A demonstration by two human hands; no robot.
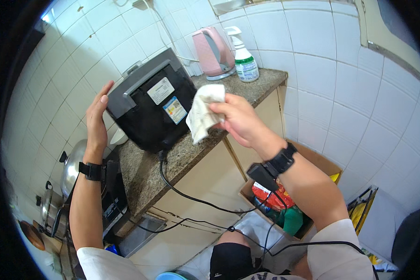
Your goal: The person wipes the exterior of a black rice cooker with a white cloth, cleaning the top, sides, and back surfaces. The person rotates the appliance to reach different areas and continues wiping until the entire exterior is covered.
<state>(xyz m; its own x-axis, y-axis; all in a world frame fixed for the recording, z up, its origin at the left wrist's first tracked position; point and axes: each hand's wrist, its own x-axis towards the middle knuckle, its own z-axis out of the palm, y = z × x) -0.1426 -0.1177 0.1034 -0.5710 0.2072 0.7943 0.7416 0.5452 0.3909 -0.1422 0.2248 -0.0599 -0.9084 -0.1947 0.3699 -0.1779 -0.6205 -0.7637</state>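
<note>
A boxy black appliance with a grey lid, probably a rice cooker, stands on the speckled stone countertop. Its back, with two stickers and a plugged-in power cord, faces me. My left hand lies along the left side of the appliance, fingers extended; their contact is partly hidden. A crumpled white cloth with greyish smudges is pinched in my right hand, between thumb and fingers. The cloth hangs beside the right edge of the appliance, and whether it touches it is unclear.
Behind stand a pink electric kettle and a white spray bottle near the tiled wall. Metal pots are at left. Below right sits a cardboard box of bagged goods. A thin black cable hangs across my front.
</note>
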